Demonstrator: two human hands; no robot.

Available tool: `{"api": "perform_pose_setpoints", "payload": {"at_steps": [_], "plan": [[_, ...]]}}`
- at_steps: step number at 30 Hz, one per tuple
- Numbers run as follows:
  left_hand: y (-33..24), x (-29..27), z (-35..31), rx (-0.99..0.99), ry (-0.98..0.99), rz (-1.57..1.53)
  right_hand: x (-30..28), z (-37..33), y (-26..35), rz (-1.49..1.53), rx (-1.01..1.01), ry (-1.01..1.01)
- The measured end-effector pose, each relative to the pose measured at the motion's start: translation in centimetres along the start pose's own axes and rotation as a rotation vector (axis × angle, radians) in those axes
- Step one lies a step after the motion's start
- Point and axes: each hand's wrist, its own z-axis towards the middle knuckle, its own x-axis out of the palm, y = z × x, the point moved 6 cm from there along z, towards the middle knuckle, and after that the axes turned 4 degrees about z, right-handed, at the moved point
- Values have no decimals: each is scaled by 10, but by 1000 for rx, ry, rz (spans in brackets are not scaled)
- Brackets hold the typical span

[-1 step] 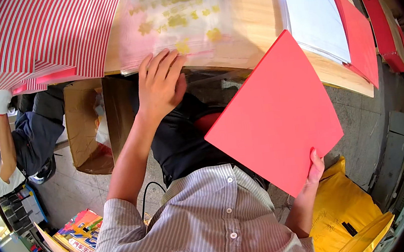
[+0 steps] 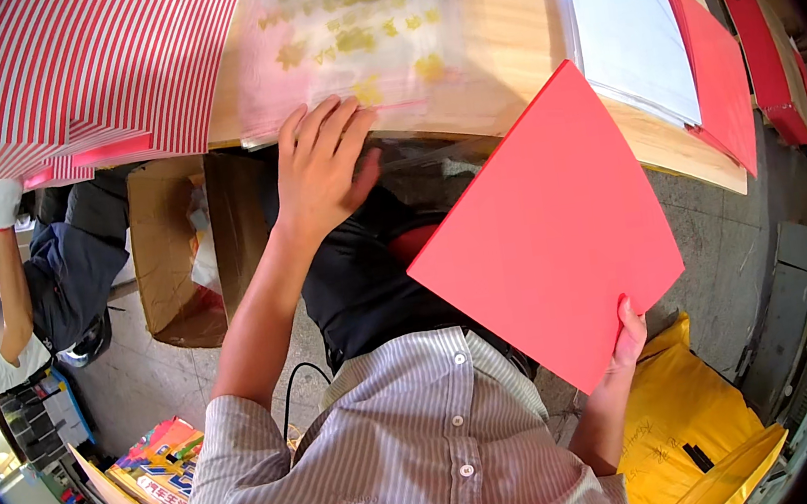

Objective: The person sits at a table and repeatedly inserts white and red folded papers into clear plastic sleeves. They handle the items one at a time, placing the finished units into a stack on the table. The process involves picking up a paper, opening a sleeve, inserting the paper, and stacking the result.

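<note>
A large pink-red sheet or thin board is tilted in front of my right side, its flat face toward me. My right hand grips its lower right edge, thumb on top and the other fingers hidden beneath. Clear plastic bags with yellow marks lie in a pile on the table straight ahead. At the pile's near edge, my left hand rests its outstretched fingers, with the thumb apart and nothing visibly held.
Red-and-white striped pieces are stacked at the table's left. White sheets and red sheets lie right on the wooden table. A cardboard box, a yellow bag and a gloved co-worker are nearby.
My left thumb and fingertips have shifted slightly to the right at the bags' edge. The red sheet in my right hand has barely moved.
</note>
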Motion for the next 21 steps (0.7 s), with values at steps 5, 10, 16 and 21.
{"api": "perform_pose_setpoints", "payload": {"at_steps": [5,10,16,21], "plan": [[-10,5,9,2,30,67,-11,-6,-9,-8,5,-50],[-5,7,16,34,81,112,-19,-8,-6,-12,4,-94],[-4,1,29,26,138,57,-9,-5,-7,-54,31,-90],[-3,-3,42,20,177,37,-5,-5,-8,-149,66,-123]]}}
